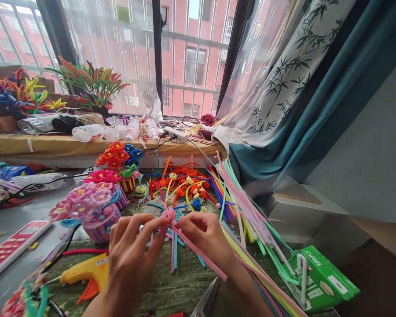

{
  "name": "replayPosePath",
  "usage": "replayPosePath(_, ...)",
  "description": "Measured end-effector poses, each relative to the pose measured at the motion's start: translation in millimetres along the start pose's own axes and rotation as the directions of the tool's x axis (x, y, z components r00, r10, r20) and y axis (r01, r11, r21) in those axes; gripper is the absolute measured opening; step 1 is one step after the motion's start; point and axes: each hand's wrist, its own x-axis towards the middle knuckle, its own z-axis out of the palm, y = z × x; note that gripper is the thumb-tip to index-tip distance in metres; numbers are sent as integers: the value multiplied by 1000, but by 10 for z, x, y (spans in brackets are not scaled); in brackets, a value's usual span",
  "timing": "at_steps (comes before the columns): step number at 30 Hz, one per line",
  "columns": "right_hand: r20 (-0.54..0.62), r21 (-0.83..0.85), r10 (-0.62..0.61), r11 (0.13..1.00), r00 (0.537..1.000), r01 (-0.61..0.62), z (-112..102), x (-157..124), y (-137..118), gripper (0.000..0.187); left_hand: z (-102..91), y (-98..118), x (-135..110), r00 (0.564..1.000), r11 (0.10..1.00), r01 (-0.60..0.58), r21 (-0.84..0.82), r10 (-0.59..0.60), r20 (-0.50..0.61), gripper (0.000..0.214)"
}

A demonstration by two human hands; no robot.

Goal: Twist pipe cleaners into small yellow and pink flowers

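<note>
My left hand [132,259] and my right hand [204,237] meet over the work surface, their fingertips pinching a small pink pipe-cleaner coil [169,215] between them. A long pink pipe-cleaner end [201,253] runs from the coil down to the right, past my right wrist. Under my hands lie loose blue pipe cleaners [173,251]. A yellow-and-orange hot glue gun [86,273] rests just left of my left hand. Steel scissors [207,299] poke in at the bottom edge, below my right hand.
Bundled pastel pipe cleaners [244,207] fan out to the right, beside a green box [320,277]. Pipe-cleaner flowers in pots [100,207] stand to the left. Orange pieces [185,180] lie ahead. Beyond are a padded sill [53,145], plastic bottles [89,133] and a power strip [176,134].
</note>
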Motion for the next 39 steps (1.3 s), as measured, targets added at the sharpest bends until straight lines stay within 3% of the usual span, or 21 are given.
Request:
replayPosePath(1, 70, 61, 53, 996, 996, -58, 11, 4, 10, 39, -4, -7, -4, 999, 999, -37, 32, 37, -5, 16)
replayPosePath(3, 102, 134, 74, 987, 992, -87, 34, 9, 31, 38, -18, -6, 1, 997, 996, -79, 43, 79, -5, 19)
replayPosePath(7, 73, 183, 11, 983, 997, -24, 64, 4, 44, 36, -75, 28, 80, 999, 987, 50, -150, -51, -5, 14)
replayPosePath(10, 68, 173, -43, 984, 997, 31, 68, -2, 35, 35, -109, 38, 146, 995, 964, 94, -249, -95, 10, 11)
replayPosePath(17, 54, 45, -118, 992, 992, 116, 69, 2, 35, 34, -117, -2, 163, 999, 960, 13, -280, -2, 41, 12)
replayPosePath(25, -48, 36, -298, 953, 953, 300, 58, -14, 37, 32, -191, -11, 169, 994, 939, 0, -343, 37, 103, 13)
replayPosePath(32, -39, 26, -469, 882, 882, 470, 50, -25, -1, 24, -180, 79, 175, 990, 894, 92, -438, -37, 133, 13)
replayPosePath(39, -25, 83, -488, 869, 873, 488, 58, -43, -15, 19, -199, 138, 104, 969, 847, 215, -486, -122, 216, 16)
